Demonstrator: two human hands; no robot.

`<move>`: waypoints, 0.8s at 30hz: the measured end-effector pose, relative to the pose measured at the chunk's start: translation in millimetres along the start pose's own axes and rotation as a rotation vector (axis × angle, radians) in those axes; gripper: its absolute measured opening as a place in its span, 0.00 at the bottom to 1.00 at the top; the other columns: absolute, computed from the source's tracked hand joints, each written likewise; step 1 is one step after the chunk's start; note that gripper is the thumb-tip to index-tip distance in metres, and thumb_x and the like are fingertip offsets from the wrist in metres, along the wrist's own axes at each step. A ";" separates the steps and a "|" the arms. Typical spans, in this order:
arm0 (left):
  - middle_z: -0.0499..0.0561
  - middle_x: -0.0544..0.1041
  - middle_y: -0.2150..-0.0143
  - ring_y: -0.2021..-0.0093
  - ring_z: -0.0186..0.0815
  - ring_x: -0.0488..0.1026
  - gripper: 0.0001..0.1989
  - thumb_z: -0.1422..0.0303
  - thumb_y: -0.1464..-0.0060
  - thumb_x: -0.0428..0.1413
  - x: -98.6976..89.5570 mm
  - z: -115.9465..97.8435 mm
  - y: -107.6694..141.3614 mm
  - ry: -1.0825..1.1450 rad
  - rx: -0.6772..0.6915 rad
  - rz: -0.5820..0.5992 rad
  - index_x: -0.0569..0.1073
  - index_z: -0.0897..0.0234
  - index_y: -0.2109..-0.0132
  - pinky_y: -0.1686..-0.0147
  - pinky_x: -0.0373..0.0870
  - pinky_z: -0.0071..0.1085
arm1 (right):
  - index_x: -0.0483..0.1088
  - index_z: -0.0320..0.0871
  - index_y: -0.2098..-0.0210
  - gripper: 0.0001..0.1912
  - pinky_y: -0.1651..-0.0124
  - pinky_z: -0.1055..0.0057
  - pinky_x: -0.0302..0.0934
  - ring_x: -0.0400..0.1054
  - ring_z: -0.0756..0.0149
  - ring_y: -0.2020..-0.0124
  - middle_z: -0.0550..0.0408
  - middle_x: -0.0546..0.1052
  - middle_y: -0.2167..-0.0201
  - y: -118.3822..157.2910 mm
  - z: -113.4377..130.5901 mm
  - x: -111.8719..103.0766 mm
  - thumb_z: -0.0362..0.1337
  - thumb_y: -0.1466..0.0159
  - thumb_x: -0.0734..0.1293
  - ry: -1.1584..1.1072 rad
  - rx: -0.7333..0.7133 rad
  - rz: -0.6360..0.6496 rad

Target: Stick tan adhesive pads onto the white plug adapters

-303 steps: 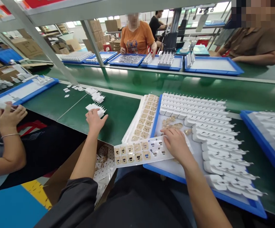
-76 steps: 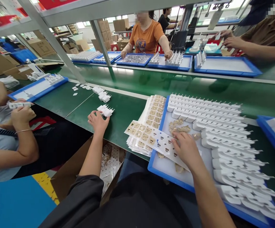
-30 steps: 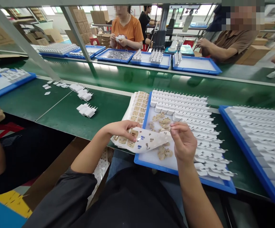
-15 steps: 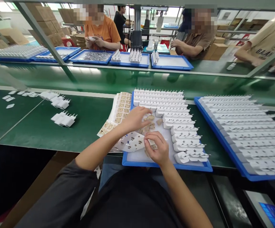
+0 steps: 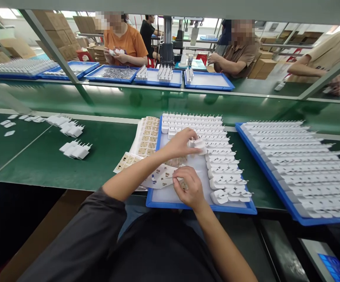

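Head view: blue tray on green worktop, apparently cartons behind.

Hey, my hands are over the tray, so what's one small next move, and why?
I'd probably ease the white plugs toward your right hand. Your left hand has its thumb and fingers around them over the blue tray, while your right fingertips are drawn together by the sticker sheet. Whether they pinch a sticker is too small to tell.
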State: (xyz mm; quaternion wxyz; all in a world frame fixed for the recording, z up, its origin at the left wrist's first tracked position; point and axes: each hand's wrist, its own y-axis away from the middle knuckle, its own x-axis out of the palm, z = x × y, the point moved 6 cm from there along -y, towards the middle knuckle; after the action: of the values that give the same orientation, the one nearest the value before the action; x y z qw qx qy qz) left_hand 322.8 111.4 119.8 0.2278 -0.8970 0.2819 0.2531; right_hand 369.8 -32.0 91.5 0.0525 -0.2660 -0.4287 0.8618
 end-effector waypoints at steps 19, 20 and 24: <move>0.57 0.75 0.42 0.41 0.48 0.73 0.21 0.57 0.45 0.62 4.4 40.1 176.3 0.789 -0.345 -0.422 0.76 0.58 0.46 0.46 0.74 0.41 | 0.75 0.47 0.64 0.05 0.61 0.68 0.71 0.75 0.65 0.65 0.55 0.79 0.67 -4.4 -4.5 14.7 0.41 0.34 0.70 -0.600 0.590 -0.048; 0.58 0.72 0.38 0.37 0.49 0.69 0.21 0.57 0.44 0.62 1.1 36.4 177.3 0.688 -0.287 -0.428 0.76 0.58 0.45 0.44 0.73 0.41 | 0.75 0.47 0.64 0.05 0.61 0.69 0.71 0.75 0.65 0.65 0.55 0.79 0.67 -2.8 -5.8 15.9 0.41 0.34 0.70 -0.605 0.611 -0.065; 0.58 0.71 0.39 0.38 0.49 0.69 0.24 0.59 0.45 0.65 -9.9 20.7 179.7 0.303 -0.114 -0.403 0.76 0.54 0.42 0.45 0.74 0.42 | 0.74 0.47 0.65 0.06 0.64 0.70 0.70 0.72 0.66 0.68 0.57 0.77 0.69 5.1 -11.2 18.3 0.42 0.35 0.71 -0.627 0.673 -0.112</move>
State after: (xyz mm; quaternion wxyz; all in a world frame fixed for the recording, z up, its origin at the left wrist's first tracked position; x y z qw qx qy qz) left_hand 197.4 -5.8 61.9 0.1778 -0.9741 0.1135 0.0810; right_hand 360.6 -21.4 74.5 0.0503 0.0627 -0.1343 0.9877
